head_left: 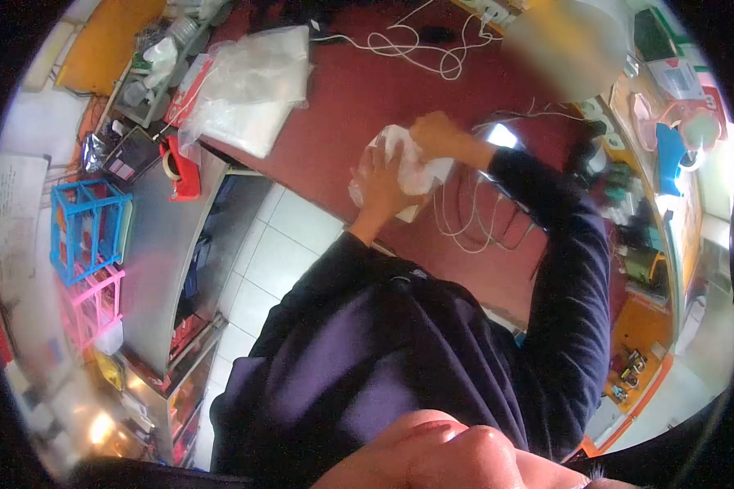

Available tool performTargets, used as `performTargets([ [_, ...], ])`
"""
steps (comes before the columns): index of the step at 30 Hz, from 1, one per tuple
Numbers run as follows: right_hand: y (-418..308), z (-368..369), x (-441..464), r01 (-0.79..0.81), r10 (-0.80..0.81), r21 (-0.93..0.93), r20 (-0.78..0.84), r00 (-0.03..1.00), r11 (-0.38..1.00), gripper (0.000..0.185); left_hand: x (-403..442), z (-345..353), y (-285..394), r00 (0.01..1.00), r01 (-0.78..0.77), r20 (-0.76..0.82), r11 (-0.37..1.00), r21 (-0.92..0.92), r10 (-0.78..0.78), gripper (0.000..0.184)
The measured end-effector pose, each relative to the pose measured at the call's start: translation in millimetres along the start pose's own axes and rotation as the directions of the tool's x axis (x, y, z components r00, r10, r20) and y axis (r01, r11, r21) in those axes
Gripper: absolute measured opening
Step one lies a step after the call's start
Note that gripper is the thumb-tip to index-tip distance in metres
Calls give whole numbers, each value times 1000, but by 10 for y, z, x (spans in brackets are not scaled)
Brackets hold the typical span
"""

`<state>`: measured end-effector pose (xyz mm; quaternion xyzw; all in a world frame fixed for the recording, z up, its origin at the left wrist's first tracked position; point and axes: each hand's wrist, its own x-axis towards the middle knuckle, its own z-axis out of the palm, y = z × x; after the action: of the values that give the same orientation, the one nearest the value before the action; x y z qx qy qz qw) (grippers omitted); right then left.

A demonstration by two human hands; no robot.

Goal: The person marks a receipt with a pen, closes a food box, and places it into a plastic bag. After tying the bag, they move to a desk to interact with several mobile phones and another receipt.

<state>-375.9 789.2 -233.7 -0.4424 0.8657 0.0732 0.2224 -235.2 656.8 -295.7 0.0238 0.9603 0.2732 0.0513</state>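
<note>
A white bundle in thin clear plastic (400,148) lies on the dark red tabletop (342,106), under both hands. My left hand (381,181) rests across its near left side, fingers spread over the plastic and holding it. At the bundle's far right edge, my right hand (439,137) is closed in a fist with plastic at its fingers; exactly what is pinched there is hidden. A pale flat edge (408,213) shows just below the bundle, partly covered by my left wrist.
Flat clear plastic bags (253,90) are stacked at the upper left. White cables (432,49) loop at the back, and more cables (473,220) lie right of my hands. A bright-screened phone-like device (501,137) sits beside my right wrist. A red tape dispenser (183,169) stands left.
</note>
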Motion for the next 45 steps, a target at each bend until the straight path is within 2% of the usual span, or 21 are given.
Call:
performTargets([
  [5,533,141,293,184,-202,118,172,964,976,45,37,-58,49,1000,5,1,998,56,-5,128],
  [8,884,322,473,219,-403,500,296,866,838,47,62,-118,93,999,19,26,998,59,-21,128],
  [11,1092,483,504,-27,-283,569,450,847,822,50,83,-132,87,1000,-5,25,999,36,4,128],
  [14,1045,668,223,-281,-108,722,441,891,633,45,87,-92,60,1000,-21,23,1000,1,21,128],
  [16,850,945,-136,292,-236,866,-209,949,406,40,100,-71,48,999,-33,26,999,-42,34,129],
  [18,696,1209,-269,482,-140,854,-462,876,195,37,121,-85,90,998,-10,56,1000,12,9,130],
  [19,585,1368,-229,392,-57,915,-388,920,97,38,115,-88,111,997,-3,75,999,37,0,130],
  [21,464,1939,-70,353,106,908,-383,918,227,39,103,-92,122,997,-62,46,997,41,60,130],
  [22,568,2357,81,352,172,811,-474,863,468,39,133,-104,140,994,-105,29,994,39,104,130],
  [23,498,2322,-86,208,424,873,-407,809,441,37,170,-177,170,989,-117,104,991,71,109,130],
  [25,362,2211,-433,33,834,980,-182,520,194,36,406,-155,-39,960,-208,218,969,130,177,131],
  [26,328,2070,-714,-76,883,907,-380,275,414,36,532,-173,-154,948,-279,211,941,193,238,131],
  [27,324,2017,-1044,-211,947,926,-285,150,313,44,667,-301,-226,941,-339,123,897,283,316,129],
  [29,402,2298,-1785,-481,856,790,-497,-140,380,44,935,-648,-251,911,-364,-15,820,442,412,123],
  [30,370,2267,-2206,-618,884,759,-415,-215,206,47,1036,-802,-202,906,-344,-57,807,480,420,118],
  [31,468,2578,-2426,-593,839,783,-441,-319,186,49,1091,-891,-144,899,-318,-100,793,519,426,113],
  [33,523,2998,-2711,-808,846,587,-453,-282,45,51,1039,-894,-27,929,-331,-9,844,423,369,112],
  [35,515,3182,-2884,-829,946,559,-276,-167,17,57,948,-787,107,974,-226,85,912,342,210,111],
  [41,513,3380,-3064,-898,946,404,-321,38,174,58,1369,-111,-894,800,-477,-39,675,563,599,73],
  [43,463,3286,-3154,-868,942,457,-333,34,193,59,1432,-328,-838,929,-355,-52,922,154,367,62],
  [45,421,3260,-3156,-815,944,548,-330,-1,190,59,1324,-642,-428,920,-134,-331,963,233,208,62],
])
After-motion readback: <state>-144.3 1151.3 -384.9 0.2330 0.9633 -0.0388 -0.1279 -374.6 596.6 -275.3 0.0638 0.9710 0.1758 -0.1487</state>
